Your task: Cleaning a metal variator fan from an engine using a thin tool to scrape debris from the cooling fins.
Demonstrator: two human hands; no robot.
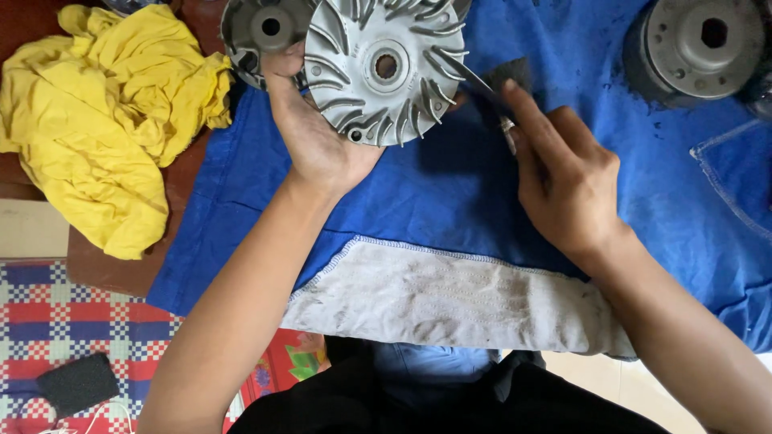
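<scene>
Clearly the left hand (318, 133) has its fingers curled shut round the lower left rim of a grey finned metal disc (384, 68), thumb up along the edge, propping the disc tilted near the far edge of the table, fins facing the camera. Just right of it, the right hand (563, 181) is pinched closed on a thin metal-handled brush (490, 84), forefinger stretched along the handle. The brush's long axis runs from the fingers up and leftward, its tip touching the disc's right rim, so the disc lies up-left of the right fingers; the left hand is the nearer one, already on it.

Behind the disc, a second grey round part (261, 32) sits against the left thumb. Both lie over a blue cloth (434, 193) with a dirty white hem toward the near edge. A crumpled yellow rag (100, 120) fills the far left corner; a round hub-like metal part (700, 44) sits at the far right corner. Below the table's left side, a dark sponge-like block (78, 383) rests on a checked red-and-blue mat (48, 313). No packages, labels or signs show.
</scene>
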